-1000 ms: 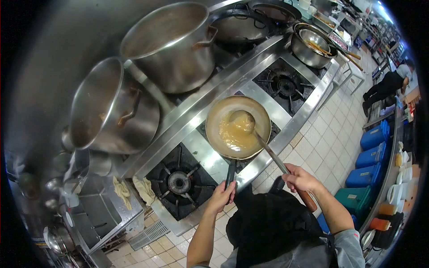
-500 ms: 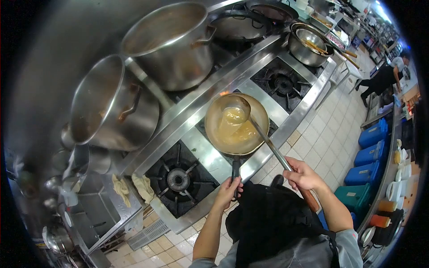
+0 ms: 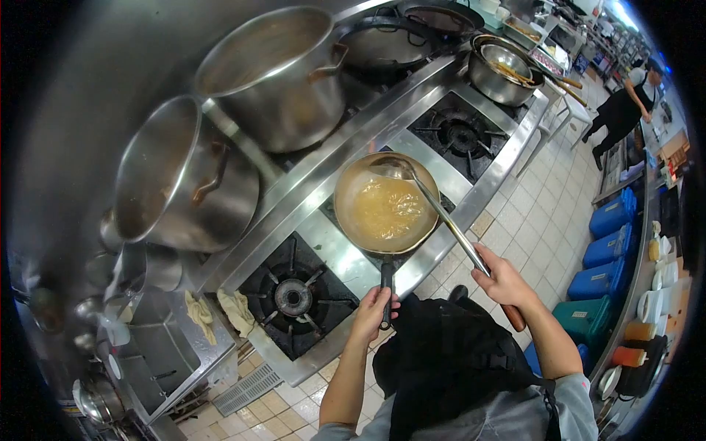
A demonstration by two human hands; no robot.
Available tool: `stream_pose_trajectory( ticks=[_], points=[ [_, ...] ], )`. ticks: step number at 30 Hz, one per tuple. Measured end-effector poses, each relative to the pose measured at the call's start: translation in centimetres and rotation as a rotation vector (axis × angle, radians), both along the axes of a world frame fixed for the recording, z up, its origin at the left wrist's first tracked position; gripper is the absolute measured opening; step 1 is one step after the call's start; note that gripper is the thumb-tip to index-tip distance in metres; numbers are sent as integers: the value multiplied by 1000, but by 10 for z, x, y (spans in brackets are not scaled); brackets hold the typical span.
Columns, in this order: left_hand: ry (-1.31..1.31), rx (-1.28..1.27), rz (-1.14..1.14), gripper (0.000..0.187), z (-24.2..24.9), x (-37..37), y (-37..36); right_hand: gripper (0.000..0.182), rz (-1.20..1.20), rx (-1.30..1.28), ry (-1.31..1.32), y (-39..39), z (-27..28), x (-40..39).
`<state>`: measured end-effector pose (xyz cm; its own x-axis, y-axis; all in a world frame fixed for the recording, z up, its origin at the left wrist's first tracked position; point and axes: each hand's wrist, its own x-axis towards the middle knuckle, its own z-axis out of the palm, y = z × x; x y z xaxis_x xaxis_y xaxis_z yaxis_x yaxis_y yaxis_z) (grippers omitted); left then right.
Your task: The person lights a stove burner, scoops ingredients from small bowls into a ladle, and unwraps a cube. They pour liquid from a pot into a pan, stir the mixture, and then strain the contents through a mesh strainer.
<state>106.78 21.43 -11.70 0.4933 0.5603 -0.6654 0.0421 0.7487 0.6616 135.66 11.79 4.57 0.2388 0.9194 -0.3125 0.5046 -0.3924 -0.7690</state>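
Observation:
A frying pan (image 3: 351, 228) with golden-brown liquid (image 3: 388, 209) in it rests over a burner on the steel stove. My left hand (image 3: 373, 312) is closed around the pan's black handle, close to the stove's front edge. In my right hand (image 3: 502, 278) is a long steel ladle (image 3: 457, 234) with a brown wooden end. The ladle's bowl lies at the far side of the pan, tilted, near the liquid. Whether the bowl holds any liquid cannot be made out.
Two large steel stockpots (image 3: 276, 95) stand behind the pan on the left. Bare burners (image 3: 294, 297) flank it. Stacked bowls (image 3: 507, 77) sit at the stove's far end. Blue bins (image 3: 610, 250) line the right counter, and another person (image 3: 625, 110) stands farther off.
The ladle's bowl, which held liquid, has tipped over, and more liquid now spreads in the pan. My left hand stays on the handle. The distant person is more upright.

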Motion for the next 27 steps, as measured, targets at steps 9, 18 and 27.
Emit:
stream_pose_trajectory(
  ticks=[9, 18, 27],
  points=[
    [3, -33, -6, 30, 6, 4, 1, 56, -199, -217, 514, 4, -32, -1],
    [124, 179, -164, 21, 22, 18, -1, 57, -150, -211, 800, -25, -35, -1],
    [316, 407, -418, 33, 82, 38, -16, 65, -67, 36, 307, -106, -13, 33]
  ],
)
